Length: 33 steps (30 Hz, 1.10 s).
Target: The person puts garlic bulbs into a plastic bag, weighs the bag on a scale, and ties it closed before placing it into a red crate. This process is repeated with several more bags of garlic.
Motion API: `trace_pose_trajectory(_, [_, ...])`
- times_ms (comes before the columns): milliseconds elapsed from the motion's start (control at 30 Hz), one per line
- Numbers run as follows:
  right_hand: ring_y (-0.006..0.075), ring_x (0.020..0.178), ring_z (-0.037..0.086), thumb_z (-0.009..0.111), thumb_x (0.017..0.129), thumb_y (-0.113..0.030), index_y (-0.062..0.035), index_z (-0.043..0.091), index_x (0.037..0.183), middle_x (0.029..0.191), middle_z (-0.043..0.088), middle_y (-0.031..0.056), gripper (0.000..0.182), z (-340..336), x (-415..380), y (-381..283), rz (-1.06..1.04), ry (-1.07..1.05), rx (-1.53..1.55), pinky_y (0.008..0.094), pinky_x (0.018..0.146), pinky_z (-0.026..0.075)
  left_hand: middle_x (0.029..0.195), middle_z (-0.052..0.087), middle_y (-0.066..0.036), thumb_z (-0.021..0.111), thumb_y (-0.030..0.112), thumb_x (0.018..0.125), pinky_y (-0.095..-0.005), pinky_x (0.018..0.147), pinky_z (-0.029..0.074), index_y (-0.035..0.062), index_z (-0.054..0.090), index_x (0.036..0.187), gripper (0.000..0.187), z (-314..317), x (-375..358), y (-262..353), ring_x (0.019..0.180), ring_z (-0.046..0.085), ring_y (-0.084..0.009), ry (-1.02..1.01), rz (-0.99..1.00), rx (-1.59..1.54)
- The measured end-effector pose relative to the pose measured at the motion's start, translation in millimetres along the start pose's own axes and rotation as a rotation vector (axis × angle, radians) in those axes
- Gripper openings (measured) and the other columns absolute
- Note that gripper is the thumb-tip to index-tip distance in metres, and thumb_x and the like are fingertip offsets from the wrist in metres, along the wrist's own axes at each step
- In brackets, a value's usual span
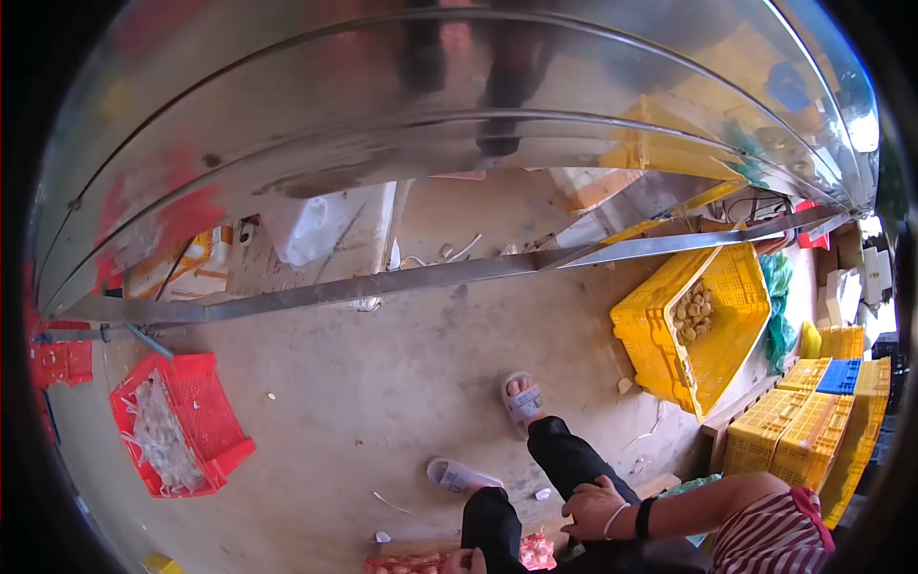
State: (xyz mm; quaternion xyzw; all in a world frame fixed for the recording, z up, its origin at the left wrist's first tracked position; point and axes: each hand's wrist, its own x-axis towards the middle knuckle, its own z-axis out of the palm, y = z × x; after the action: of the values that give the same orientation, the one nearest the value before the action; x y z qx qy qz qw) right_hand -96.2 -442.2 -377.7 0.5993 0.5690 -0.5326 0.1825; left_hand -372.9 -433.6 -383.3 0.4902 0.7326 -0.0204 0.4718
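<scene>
My right hand (597,507) rests on my right leg (577,461), which is in black trousers. Its fingers lie loosely over the cloth and hold nothing that I can see. A dark band (645,518) and a thin pale bracelet circle the wrist. At the bottom edge, my left hand (464,562) shows only in part beside my left leg (491,528); its fingers are mostly cut off. Red mesh bags (406,564) lie close by that hand, their contents hard to make out.
A yellow crate (660,325) with round, light-brown pieces (692,312) inside lies tilted at right. At left, a red crate (215,407) holds a clear bag (163,435). Ahead stands a metal table with a low crossbar (402,280). Yellow crates (789,430) are stacked at far right.
</scene>
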Motion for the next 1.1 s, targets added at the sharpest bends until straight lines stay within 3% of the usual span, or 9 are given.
trace_pose_trajectory(100, [0.0237,0.084,0.064,0.063,0.079,-0.032,-0.0138,0.066,0.095,0.083,0.066,0.0099,0.024,2,39,54,-0.162,0.004,0.207,0.0393,0.079,0.047,0.090,0.066,-0.013,0.058,0.024,0.089,-0.0334,0.073,0.049,-0.0014,0.061,0.096,0.027,9,57,-26,0.079,0.060,-0.0212,-0.220,0.063,-0.303])
trace_pose_trajectory(200, [0.0289,0.085,0.063,0.064,0.079,-0.029,-0.0093,0.065,0.091,0.086,0.065,0.0106,0.022,-46,81,96,-0.247,0.360,0.147,0.0374,0.076,0.051,0.066,0.051,-0.004,0.066,0.024,0.080,-0.0306,0.053,0.042,0.0056,0.055,0.073,0.023,-7,143,17,0.060,0.051,-0.0165,0.115,0.284,-0.201])
trace_pose_trajectory(233, [0.0285,0.085,0.064,0.067,0.079,-0.029,-0.0083,0.065,0.094,0.088,0.066,0.0112,0.026,-78,89,93,0.049,0.384,0.247,0.0372,0.075,0.051,0.073,0.051,-0.005,0.067,0.020,0.079,-0.0300,0.056,0.041,0.0054,0.052,0.078,0.021,-14,177,24,0.066,0.050,-0.0165,0.160,0.346,-0.205])
trace_pose_trajectory(433, [0.0301,0.088,0.063,0.065,0.080,-0.028,-0.0085,0.063,0.097,0.093,0.066,0.0135,0.026,-180,178,121,-0.011,0.495,0.170,0.0390,0.079,0.050,0.109,0.055,-0.019,0.062,0.002,0.076,-0.0414,0.089,0.043,-0.0005,0.053,0.110,0.035,-89,306,189,0.102,0.052,-0.0360,0.594,1.011,0.032])
trace_pose_trajectory(800, [0.0323,0.095,0.062,0.056,0.083,-0.031,-0.0125,0.062,0.099,0.096,0.066,0.0122,0.025,-163,221,84,-0.070,0.179,-0.130,0.0421,0.082,0.049,0.139,0.034,-0.018,0.063,0.018,0.079,-0.0472,0.106,0.028,0.0090,0.044,0.130,0.055,-84,350,245,0.130,0.029,-0.0400,0.619,0.963,0.391])
trace_pose_trajectory(967, [0.0362,0.096,0.061,0.050,0.084,-0.050,-0.0094,0.062,0.107,0.098,0.065,0.0198,0.048,-114,137,57,-0.084,-0.248,-0.302,0.0450,0.083,0.047,0.151,0.011,-0.022,0.065,0.023,0.079,-0.0465,0.107,0.030,0.0038,0.036,0.138,0.068,-70,294,243,0.134,0.025,-0.0430,0.432,0.837,0.455])
trace_pose_trajectory(1033, [0.0363,0.103,0.059,0.048,0.084,-0.056,-0.0103,0.058,0.115,0.109,0.062,0.0205,0.056,-91,86,53,-0.108,-0.375,-0.347,0.0456,0.087,0.047,0.127,0.046,-0.031,0.052,0.034,0.087,-0.0481,0.091,0.045,0.0007,0.046,0.128,0.053,-20,285,187,0.112,0.052,-0.0403,-0.252,0.521,0.366])
trace_pose_trajectory(1067, [0.0373,0.114,0.052,0.046,0.084,-0.059,-0.0131,0.051,0.127,0.126,0.052,0.0208,0.063,-67,73,70,-0.238,-0.545,-0.400,0.0461,0.094,0.044,0.099,0.063,-0.025,0.045,0.038,0.090,-0.0486,0.084,0.048,0.0006,0.055,0.117,0.047,68,303,105,0.100,0.058,-0.0413,-0.362,0.812,0.836])
trace_pose_trajectory(1100, [0.0419,0.124,0.041,0.044,0.085,-0.062,-0.0201,0.039,0.138,0.140,0.036,0.0228,0.068,-50,31,73,-0.314,-0.300,-0.584,0.0485,0.100,0.039,0.099,0.063,-0.024,0.045,0.037,0.090,-0.0481,0.083,0.048,0.0009,0.055,0.116,0.046,66,254,68,0.099,0.058,-0.0408,-0.500,0.664,0.786])
